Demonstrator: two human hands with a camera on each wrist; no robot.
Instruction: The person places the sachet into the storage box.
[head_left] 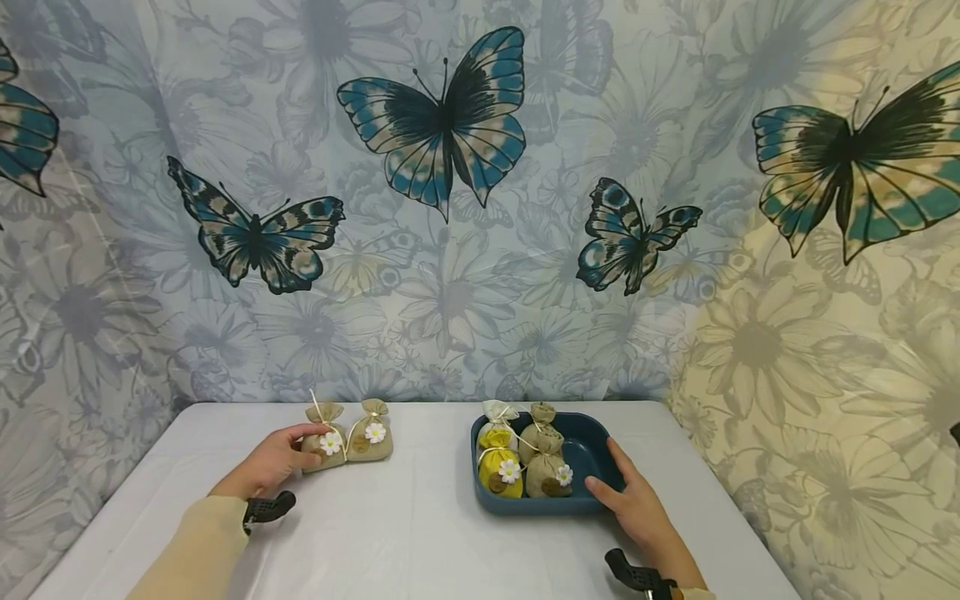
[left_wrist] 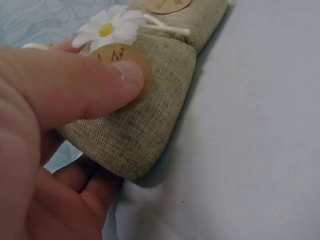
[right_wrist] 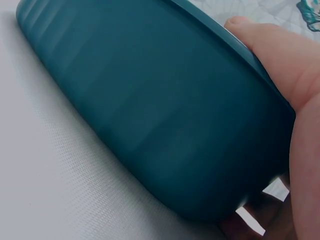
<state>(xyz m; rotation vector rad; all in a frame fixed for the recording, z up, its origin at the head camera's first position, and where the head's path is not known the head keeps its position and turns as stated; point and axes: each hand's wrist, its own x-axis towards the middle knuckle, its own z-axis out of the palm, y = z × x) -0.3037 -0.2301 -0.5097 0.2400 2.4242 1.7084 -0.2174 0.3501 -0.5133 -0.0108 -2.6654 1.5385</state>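
At the left of the table, my left hand (head_left: 272, 461) pinches a beige cloth sachet (left_wrist: 165, 85) with a white flower. In the left wrist view the thumb presses on its round brown label, with the other fingers behind and under it. A second beige sachet (head_left: 372, 450) lies right beside it. My right hand (head_left: 643, 510) grips the right end of a dark blue tray (head_left: 536, 507), thumb over the rim and fingers round the outer wall. Inside the tray's left part sit a yellow sachet (head_left: 495, 467), a white sachet (head_left: 498, 409) and beige sachets (head_left: 546, 475).
A white cloth covers the table (head_left: 420, 542). Close behind its far edge hangs a curtain (head_left: 442, 317) printed with flowers and butterflies, which also runs along both sides. Black wrist mounts (head_left: 272, 507) sit on both wrists.
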